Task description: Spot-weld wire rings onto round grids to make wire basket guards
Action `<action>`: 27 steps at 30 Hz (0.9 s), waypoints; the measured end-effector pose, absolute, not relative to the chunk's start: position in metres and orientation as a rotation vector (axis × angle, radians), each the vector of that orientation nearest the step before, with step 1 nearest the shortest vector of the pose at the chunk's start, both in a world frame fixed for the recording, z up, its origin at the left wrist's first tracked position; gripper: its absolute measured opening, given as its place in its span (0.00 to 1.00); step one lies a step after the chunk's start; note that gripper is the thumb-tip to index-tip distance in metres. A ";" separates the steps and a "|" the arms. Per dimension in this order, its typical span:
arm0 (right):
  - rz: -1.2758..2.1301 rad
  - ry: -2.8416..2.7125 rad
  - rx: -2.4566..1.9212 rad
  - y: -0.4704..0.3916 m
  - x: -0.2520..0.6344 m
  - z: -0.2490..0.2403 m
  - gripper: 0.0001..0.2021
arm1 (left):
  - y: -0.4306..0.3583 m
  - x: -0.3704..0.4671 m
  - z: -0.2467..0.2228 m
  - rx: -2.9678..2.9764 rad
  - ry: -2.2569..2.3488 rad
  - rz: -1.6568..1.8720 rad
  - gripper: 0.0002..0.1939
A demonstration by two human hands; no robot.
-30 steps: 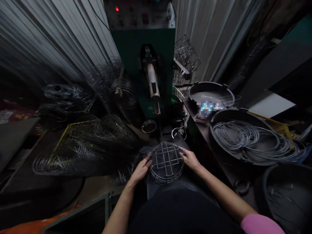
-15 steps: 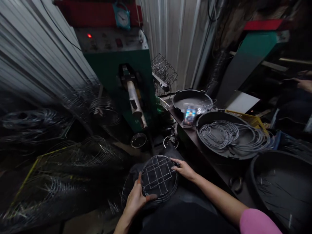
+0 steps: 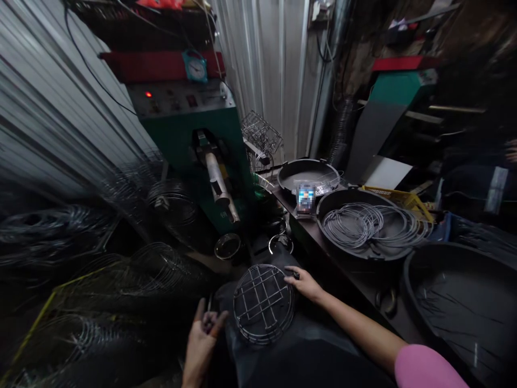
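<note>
A stack of round wire racks [image 3: 263,303] with crossed bars rests on my lap, at the lower middle. My right hand [image 3: 306,282] touches the upper right rim of the racks, thumb and fingers bent at the wire. Left of the racks, apart from them, my left hand [image 3: 202,335] has its thumb and index finger spread and the other fingers curled; nothing shows in it. Beyond my lap stands a green machine [image 3: 169,145] with a metal arm [image 3: 218,180] pointing down toward me.
Black round pans [image 3: 323,237] stand on a bench at the right, one with wire rings [image 3: 355,223]. A phone [image 3: 306,199] leans by them. Wire rings [image 3: 161,267] fill a yellow-edged crate at the left. Another person's hand [image 3: 512,151] shows at the far right.
My left hand has let go of the wire racks and moved left and down. My right hand remains at their rim. The view has tilted up slightly and turned right.
</note>
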State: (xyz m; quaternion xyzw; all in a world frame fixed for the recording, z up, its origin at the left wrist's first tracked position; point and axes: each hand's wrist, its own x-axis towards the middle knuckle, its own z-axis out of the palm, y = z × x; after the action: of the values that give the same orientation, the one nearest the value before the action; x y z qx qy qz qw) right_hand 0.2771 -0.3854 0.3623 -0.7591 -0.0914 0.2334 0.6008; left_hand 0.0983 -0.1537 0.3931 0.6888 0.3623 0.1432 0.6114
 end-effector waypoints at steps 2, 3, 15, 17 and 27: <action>0.515 -0.108 -1.701 -0.385 0.279 0.379 0.17 | -0.148 0.096 0.418 1.559 0.846 0.441 0.46; 0.526 -0.075 -1.658 -0.382 0.281 0.390 0.17 | -0.147 0.097 0.430 1.592 0.825 0.488 0.42; 0.710 -0.137 -1.285 -0.339 0.280 0.471 0.16 | -0.206 0.148 0.432 2.787 -0.671 0.753 0.26; 0.686 -0.110 -1.224 -0.343 0.275 0.464 0.17 | -0.207 0.144 0.434 2.817 -0.678 0.613 0.25; 0.580 -0.022 -1.078 -0.346 0.275 0.463 0.19 | -0.172 0.140 0.462 1.790 0.660 0.730 0.29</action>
State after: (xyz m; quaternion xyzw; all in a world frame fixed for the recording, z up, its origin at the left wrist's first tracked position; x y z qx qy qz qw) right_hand 0.2745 -0.3462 0.4626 -0.5057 -0.0103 0.2724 0.8185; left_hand 0.1401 -0.1723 0.4620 0.7474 0.2756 0.3047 0.5221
